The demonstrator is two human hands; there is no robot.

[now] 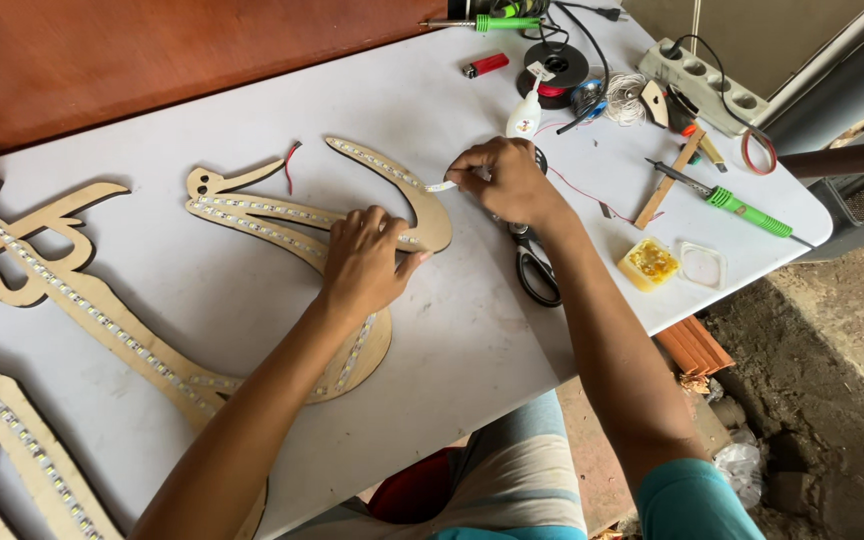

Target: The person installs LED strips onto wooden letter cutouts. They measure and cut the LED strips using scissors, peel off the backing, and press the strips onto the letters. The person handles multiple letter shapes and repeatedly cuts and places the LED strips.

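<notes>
My left hand [364, 262] presses flat on a curved wooden cut-out shape [252, 218] lined with a white LED strip [377, 165], on a white table [452, 340]. My right hand [502, 178] pinches the loose end of that strip just past the shape's hooked tip [434, 222]. Black-handled scissors [534, 268] lie under my right wrist. A small white glue bottle [524, 115] stands just behind my right hand.
More wooden shapes with LED strips [72, 300] lie at the left. A green-handled soldering iron [737, 207], a yellow flux tub [649, 262], its lid [702, 265], a red lighter [485, 65], a wire spool [554, 70] and a power strip [704, 85] sit at the right.
</notes>
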